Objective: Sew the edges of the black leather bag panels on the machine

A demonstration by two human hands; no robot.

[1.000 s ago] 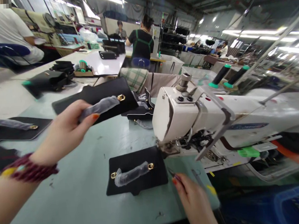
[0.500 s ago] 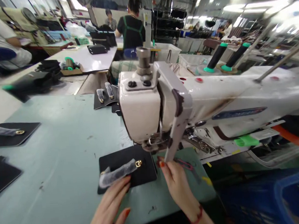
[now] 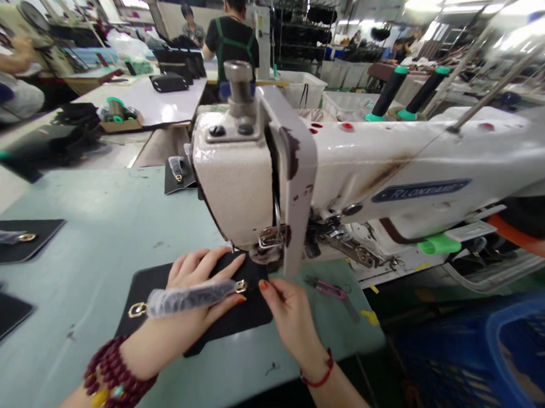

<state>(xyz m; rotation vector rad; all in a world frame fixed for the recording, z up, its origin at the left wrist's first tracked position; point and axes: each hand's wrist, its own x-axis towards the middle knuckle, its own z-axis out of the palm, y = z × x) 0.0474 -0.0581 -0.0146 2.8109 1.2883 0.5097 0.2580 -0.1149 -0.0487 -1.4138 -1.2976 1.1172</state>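
A black panel (image 3: 149, 283) lies under the head of a white sewing machine (image 3: 235, 181). My left hand (image 3: 190, 293) rests flat on the panel, fingers spread, passing beneath a plastic-wrapped handle (image 3: 186, 298) with gold buckles at both ends. The fingertips reach close to the needle area. My right hand (image 3: 289, 309) pinches the right edge of the panel between thumb and fingers. Another dark layer shows below the panel's lower edge.
Pink-handled snips (image 3: 327, 288) lie right of my right hand. More black panels (image 3: 28, 247) sit at the left and behind the machine head. A blue basket (image 3: 499, 350) stands lower right. People work in the background.
My left hand has moved up and forward, from the panel's lower edge to under the handle. The panel now extends farther left. My right hand has shifted left onto its edge. The view has shifted slightly.
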